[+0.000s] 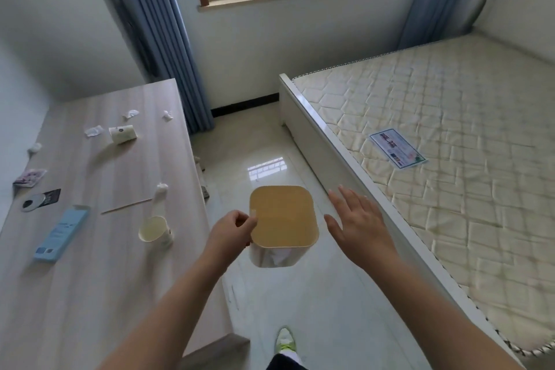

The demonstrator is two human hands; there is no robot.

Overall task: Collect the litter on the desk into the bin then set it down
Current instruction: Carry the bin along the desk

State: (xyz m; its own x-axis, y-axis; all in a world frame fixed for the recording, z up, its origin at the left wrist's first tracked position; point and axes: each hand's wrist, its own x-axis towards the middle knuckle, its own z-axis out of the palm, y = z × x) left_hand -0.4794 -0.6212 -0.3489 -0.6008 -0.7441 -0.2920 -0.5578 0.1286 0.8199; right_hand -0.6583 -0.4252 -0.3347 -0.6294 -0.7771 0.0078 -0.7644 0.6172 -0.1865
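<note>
room: bare mattress point(450, 159) fills the 3 o'clock side with a leaflet point(398, 148) on it, window at 12 between blue curtains, glossy tile floor point(270, 165) down the middle

desk: pale wood desk point(99, 249) runs along 9 o'clock, and all the litter is on it, so nothing looks collected yet

bin: small white bin point(282, 225) with a yellowish inside sits dead centre, looks carried above the floor just off the desk edge, probably so we can sweep stuff straight in

left hand: our left hand point(232, 233) has its fingers pinched together on the bin's 9 o'clock rim, taking the whole weight by the look of it

right hand: our right hand point(357, 225) is at the bin's 3 o'clock, fingers spread apart, not touching anything, free for picking

litter: blue box point(61, 233), two paper cups (upright one point(154, 230), tipped one point(122, 134) at 10 o'clock), a thin stick point(126, 206), wrappers, crumpled tissue bits point(130, 113) farther back
</note>
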